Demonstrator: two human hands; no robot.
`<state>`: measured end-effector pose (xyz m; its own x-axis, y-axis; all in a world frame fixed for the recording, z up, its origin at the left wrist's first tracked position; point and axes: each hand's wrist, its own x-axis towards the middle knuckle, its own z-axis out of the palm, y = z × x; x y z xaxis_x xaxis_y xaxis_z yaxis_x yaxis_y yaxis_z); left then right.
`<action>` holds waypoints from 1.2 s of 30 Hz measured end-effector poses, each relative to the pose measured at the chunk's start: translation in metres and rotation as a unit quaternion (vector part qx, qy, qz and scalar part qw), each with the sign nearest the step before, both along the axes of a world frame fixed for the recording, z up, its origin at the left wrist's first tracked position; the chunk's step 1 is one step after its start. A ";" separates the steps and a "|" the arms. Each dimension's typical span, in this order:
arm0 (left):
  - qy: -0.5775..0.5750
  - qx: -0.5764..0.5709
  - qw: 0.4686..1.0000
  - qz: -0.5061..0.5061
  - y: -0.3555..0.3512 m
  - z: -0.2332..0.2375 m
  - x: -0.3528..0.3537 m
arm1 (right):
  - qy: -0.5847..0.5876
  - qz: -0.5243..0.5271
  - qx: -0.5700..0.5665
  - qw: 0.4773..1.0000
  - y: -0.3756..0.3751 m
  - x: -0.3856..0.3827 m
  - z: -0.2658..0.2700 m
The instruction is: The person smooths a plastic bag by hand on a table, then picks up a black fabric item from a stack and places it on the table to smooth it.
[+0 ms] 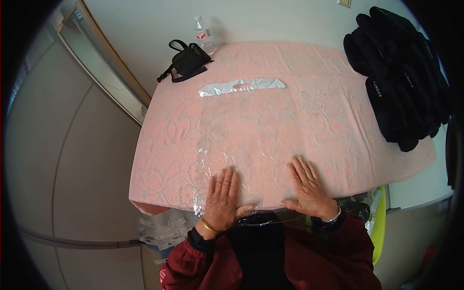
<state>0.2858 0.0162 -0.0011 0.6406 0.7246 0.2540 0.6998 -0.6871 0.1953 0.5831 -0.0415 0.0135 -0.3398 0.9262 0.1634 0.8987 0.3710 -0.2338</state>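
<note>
A clear plastic bag point(251, 130) lies flat on the pink patterned cloth point(159, 164) that covers the table. Its far end has a silvery strip point(227, 88) with an oval handle slot. My left hand point(223, 200) rests palm down on the bag's near left part, fingers extended forward and thumb out to the side. Palm down too, my right hand point(309, 189) lies at the bag's near right side, with its fingers spread a little. Neither hand is wrapped round anything.
Black items with white lettering point(401, 82) are piled at the right. A black strapped pouch point(189, 62) and a clear bottle point(204, 36) stand near the wall. Below the table edge are clear plastic packaging point(166, 229) and a green container point(379, 237).
</note>
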 end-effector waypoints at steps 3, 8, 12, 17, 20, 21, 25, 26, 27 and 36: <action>0.018 0.000 0.999 0.038 0.016 0.003 -0.033 | -0.004 -0.008 -0.013 1.000 0.000 0.007 0.003; 0.053 0.001 0.995 0.090 0.025 0.003 -0.052 | -0.018 -0.015 -0.031 0.999 0.002 0.008 0.004; 0.048 0.005 0.995 0.091 0.022 0.001 -0.052 | -0.037 -0.017 -0.029 0.999 0.000 0.008 0.000; 0.065 0.023 0.993 0.098 -0.009 -0.004 -0.057 | -0.039 -0.014 -0.026 0.999 -0.024 0.003 0.005; 0.056 0.047 0.991 0.108 -0.034 -0.020 -0.062 | -0.058 -0.011 -0.012 0.998 -0.047 -0.001 0.005; 0.052 0.058 0.991 0.112 -0.042 -0.026 -0.065 | -0.067 -0.011 -0.006 0.998 -0.054 -0.002 0.004; 0.063 0.188 0.975 0.105 -0.041 -0.071 -0.081 | -0.074 -0.010 0.032 0.997 -0.065 -0.004 -0.004; 0.062 0.191 0.974 0.107 -0.041 -0.073 -0.083 | -0.075 -0.009 0.036 0.997 -0.064 -0.003 -0.006; 0.045 0.189 0.975 0.104 -0.040 -0.075 -0.084 | -0.068 -0.012 0.037 0.997 -0.062 -0.002 -0.009; -0.009 0.076 0.995 0.063 -0.044 0.002 -0.066 | 0.058 0.020 0.052 0.997 -0.012 -0.021 0.002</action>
